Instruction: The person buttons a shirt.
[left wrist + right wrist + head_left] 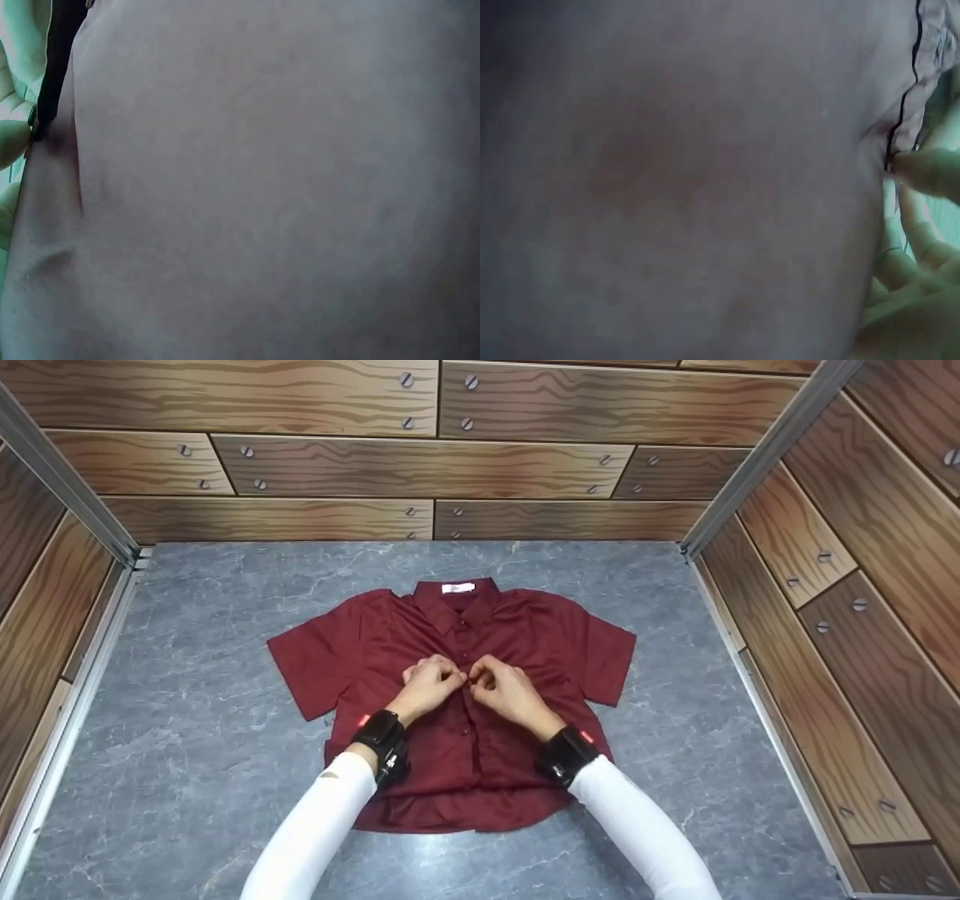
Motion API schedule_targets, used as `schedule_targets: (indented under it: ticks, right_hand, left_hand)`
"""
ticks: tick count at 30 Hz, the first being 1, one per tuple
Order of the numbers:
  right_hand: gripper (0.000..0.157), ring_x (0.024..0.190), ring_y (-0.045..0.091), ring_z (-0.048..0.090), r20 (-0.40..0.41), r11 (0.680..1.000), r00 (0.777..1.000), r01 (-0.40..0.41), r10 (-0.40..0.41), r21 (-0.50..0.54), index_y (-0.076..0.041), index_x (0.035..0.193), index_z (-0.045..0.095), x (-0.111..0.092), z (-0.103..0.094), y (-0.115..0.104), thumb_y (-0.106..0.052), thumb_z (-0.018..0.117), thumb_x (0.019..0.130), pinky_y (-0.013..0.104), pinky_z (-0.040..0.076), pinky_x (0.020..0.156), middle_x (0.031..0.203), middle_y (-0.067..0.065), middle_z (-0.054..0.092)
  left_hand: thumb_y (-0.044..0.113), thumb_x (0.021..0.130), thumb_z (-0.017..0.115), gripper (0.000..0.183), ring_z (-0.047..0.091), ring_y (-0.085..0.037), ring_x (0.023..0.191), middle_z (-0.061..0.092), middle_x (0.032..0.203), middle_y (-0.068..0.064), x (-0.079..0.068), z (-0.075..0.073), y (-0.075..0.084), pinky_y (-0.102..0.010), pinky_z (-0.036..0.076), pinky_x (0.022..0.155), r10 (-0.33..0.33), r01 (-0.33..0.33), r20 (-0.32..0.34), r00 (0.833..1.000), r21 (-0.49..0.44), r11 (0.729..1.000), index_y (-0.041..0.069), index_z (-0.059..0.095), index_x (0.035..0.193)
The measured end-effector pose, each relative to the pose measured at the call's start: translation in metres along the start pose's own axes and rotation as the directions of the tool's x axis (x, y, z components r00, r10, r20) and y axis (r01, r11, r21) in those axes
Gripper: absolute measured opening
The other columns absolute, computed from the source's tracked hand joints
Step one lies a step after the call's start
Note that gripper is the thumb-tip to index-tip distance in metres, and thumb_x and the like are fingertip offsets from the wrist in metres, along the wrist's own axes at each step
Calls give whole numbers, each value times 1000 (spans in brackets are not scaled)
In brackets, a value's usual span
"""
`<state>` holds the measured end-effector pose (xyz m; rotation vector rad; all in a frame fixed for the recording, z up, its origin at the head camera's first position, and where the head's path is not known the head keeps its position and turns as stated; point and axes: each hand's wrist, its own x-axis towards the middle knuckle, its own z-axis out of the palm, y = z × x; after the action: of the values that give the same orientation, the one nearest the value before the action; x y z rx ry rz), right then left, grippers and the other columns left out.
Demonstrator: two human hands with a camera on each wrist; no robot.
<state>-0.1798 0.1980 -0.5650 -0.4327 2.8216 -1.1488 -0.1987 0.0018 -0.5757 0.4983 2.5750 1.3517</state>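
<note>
A dark red short-sleeved button-up shirt (540, 645) lies front up, collar away from me. Over its front opening, the left hand (429, 688) pinches the placket edge between thumb and forefinger. Just across from it, the right hand (508, 696) pinches the other edge, its fingertips almost meeting the left's. The small spot between the fingertips is hidden. Buttons (464, 731) show along the placket above and below the hands. Cloth (247, 187) fills most of the left wrist view. In the right wrist view, fingertips (922, 172) press at a seamed edge of the fabric (705, 225).
The shirt lies on a grey marbled tabletop (187, 720). Wood-patterned panels (525, 469) with metal corner rails (765, 457) stand behind and at both sides. Black cameras on straps (384, 739) circle both wrists, over white sleeves (630, 817). A white label (458, 588) shows inside the collar.
</note>
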Motion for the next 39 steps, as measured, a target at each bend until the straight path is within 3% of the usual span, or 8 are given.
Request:
schedule_targets:
  ticks: [9,17,21,25,28,31,35,39]
  right_hand:
    - [13,77,13,65,-32,995,999,39,-43,-94,-15,94,69,-1,5,-7,-19,77,85,34,53,70,84,-3,68]
    - [10,76,11,65,-32,982,999,38,-45,-185,-16,89,69,-1,8,-9,-21,76,83,33,54,69,82,-5,67]
    - [15,83,16,65,-16,981,998,52,-56,-187,-15,97,71,-2,3,-4,-27,76,90,37,53,74,90,-2,67]
    - [25,106,29,62,-52,955,997,44,-62,-293,-16,117,74,-2,-7,4,-29,72,96,50,50,85,114,7,66]
    - [39,133,40,50,-32,926,999,-14,2,-378,-22,135,69,-1,-14,10,-36,68,99,63,44,98,143,12,57]
    - [53,151,45,27,58,908,990,-95,129,-409,-30,150,57,1,-19,15,-48,64,100,73,29,109,164,12,37]
    - [70,156,48,5,175,890,950,-163,258,-426,-36,160,40,6,-22,20,-60,61,97,79,13,112,172,10,16]
    - [81,155,49,-2,219,875,927,-179,303,-451,-37,163,29,12,-23,23,-66,60,95,81,9,110,174,8,7]
  left_hand:
    - [20,98,61,31,59,-30,107,69,104,-5,1,3,2,-57,30,99,-25,26,-35,999,36,999,9,75,73]
    - [21,95,67,15,55,-30,111,67,107,-5,-1,6,5,-55,27,102,-62,68,-64,996,102,992,11,78,92]
    - [22,94,71,20,54,-34,116,64,115,-8,-4,5,2,-56,28,103,-33,47,-116,993,120,992,11,71,111]
    - [20,94,69,27,50,-37,124,58,125,-12,-9,-3,-5,-61,23,109,29,3,-157,987,201,980,12,68,120]
    - [25,96,68,32,40,-41,139,53,140,-17,-11,-14,-13,-68,14,114,26,25,-158,987,309,951,14,70,127]
    - [38,97,67,46,21,-46,152,40,158,-20,-13,-25,-20,-73,4,115,-45,90,-120,992,399,913,18,65,139]
    - [57,95,64,70,1,-46,156,18,170,-21,-13,-37,-29,-77,-4,113,-144,144,-35,989,453,880,23,51,154]
    - [68,90,64,86,-7,-44,157,4,172,-18,-12,-44,-35,-78,-7,112,-194,156,25,981,497,854,30,37,162]
